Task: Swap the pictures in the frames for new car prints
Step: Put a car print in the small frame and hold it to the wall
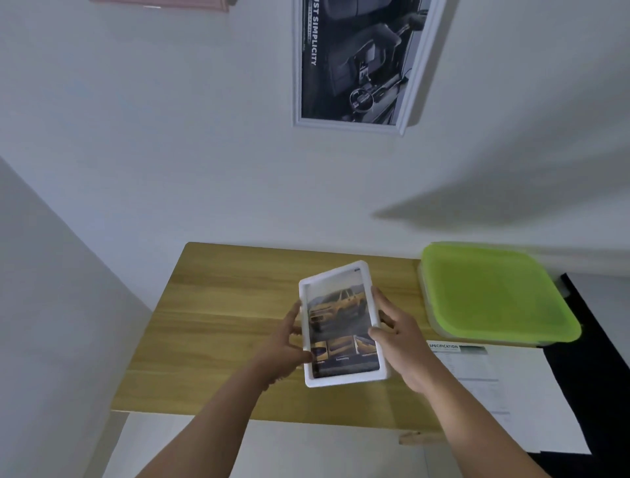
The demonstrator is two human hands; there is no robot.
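Note:
I hold a small white picture frame above the wooden table. Inside it is a print of a yellow pickup truck with small pictures along its lower edge. My left hand grips the frame's left side, fingers curled round the edge. My right hand grips the right side, thumb on the front. On the wall above hangs a larger white frame holding a dark car-interior print with the words "SIMPLICITY".
A lime-green lidded plastic box sits at the table's right. In front of it lies a white specification sheet. A pink frame edge shows at the top left. The white wall stands right behind the table.

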